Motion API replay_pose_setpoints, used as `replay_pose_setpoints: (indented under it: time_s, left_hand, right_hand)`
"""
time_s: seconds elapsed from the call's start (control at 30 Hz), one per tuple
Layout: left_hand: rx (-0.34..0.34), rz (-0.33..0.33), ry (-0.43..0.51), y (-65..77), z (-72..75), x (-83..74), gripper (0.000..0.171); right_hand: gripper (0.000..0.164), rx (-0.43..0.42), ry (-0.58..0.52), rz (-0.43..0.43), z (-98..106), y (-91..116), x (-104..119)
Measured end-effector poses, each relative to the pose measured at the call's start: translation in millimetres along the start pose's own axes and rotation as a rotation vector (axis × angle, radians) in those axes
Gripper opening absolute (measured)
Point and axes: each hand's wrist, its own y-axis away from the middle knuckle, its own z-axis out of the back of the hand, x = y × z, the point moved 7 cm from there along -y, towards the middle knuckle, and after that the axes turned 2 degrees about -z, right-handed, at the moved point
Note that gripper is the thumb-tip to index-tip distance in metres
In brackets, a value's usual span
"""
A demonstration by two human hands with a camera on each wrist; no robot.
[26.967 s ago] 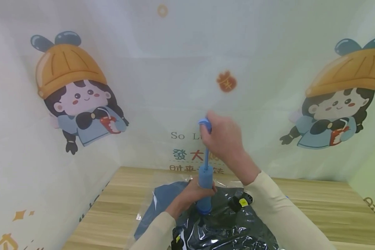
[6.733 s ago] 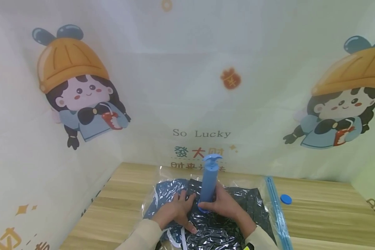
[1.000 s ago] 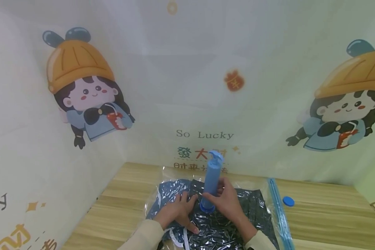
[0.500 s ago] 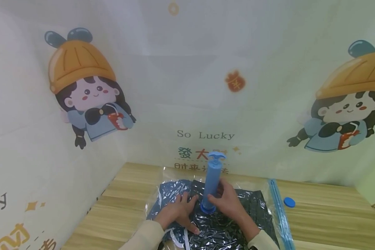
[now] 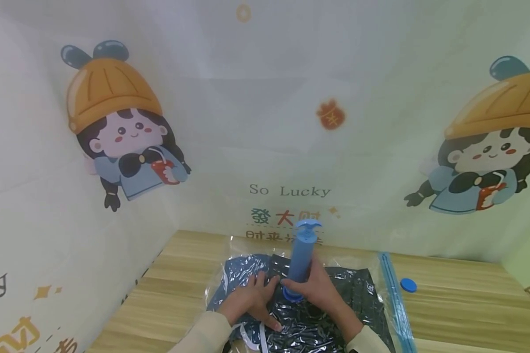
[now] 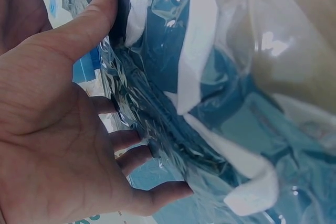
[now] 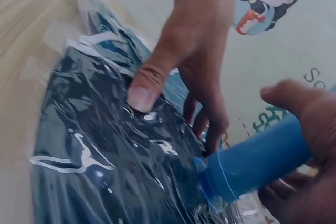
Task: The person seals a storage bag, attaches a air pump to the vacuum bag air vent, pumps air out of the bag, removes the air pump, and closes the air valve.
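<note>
A blue hand pump (image 5: 302, 260) stands nearly upright, leaning slightly right, on the round blue valve (image 5: 292, 294) of a clear vacuum storage bag (image 5: 291, 326). Dark and blue folded clothes fill the bag, its film wrinkled tightly over them. My right hand (image 5: 321, 289) grips the pump's lower barrel, thumb across the front and fingers behind. The pump's T-shaped handle (image 5: 308, 224) is down near the barrel top. My left hand (image 5: 249, 300) rests spread on the bag, left of the valve. The left wrist view shows its fingers (image 6: 134, 156) against the film, near white strips inside.
A round blue cap (image 5: 408, 285) lies on the wooden table (image 5: 450, 304) to the right. Along the bag's right edge runs a blue zip strip (image 5: 396, 304). A printed cloth backdrop (image 5: 265, 122) rises behind the table and at both sides.
Earlier, my left hand held the barrel while my right raised the handle; later, my left lay on the bag. Within the last second, my right hand shifts its grip and the pump handle turns.
</note>
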Motion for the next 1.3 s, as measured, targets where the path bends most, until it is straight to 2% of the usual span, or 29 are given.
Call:
replay_pose_setpoints:
  time_s: [0.2,0.33,0.47,0.57,0.7,0.87,1.07,1.3]
  left_hand:
    - [0.005,-0.008,0.015,-1.6,-1.5,1.0,0.119]
    - [0.009,-0.016,0.01,-2.0,-2.4,0.4,0.12]
    - [0.006,-0.026,0.01,1.4,-0.4,-2.0,0.119]
    - [0.01,-0.021,0.008,7.5,4.9,-4.4,0.118]
    - [0.023,-0.019,0.016,14.7,11.2,-6.9,0.116]
    - [0.017,-0.026,0.023,17.6,14.1,-8.0,0.114]
    - [0.023,-0.019,0.045,16.9,12.9,-7.0,0.113]
    - [0.035,-0.012,0.066,13.7,8.1,-4.2,0.113]
  right_hand:
    - [0.09,-0.175,0.075,0.015,3.5,0.0,5.1]
    - [0.085,-0.232,0.118,0.015,3.8,0.8,4.0]
    - [0.08,-0.27,0.101,-0.002,7.3,1.7,-3.5]
    - [0.078,-0.283,0.053,-0.017,12.0,3.0,-9.3]
    - [0.078,-0.259,-0.007,0.006,17.5,5.1,-10.1]
    - [0.074,-0.232,-0.022,0.033,28.3,4.9,-4.9]
    - [0.066,-0.225,0.043,-0.022,60.1,1.9,0.0]
    - [0.063,-0.241,0.293,-0.077,131.8,5.7,-9.5]
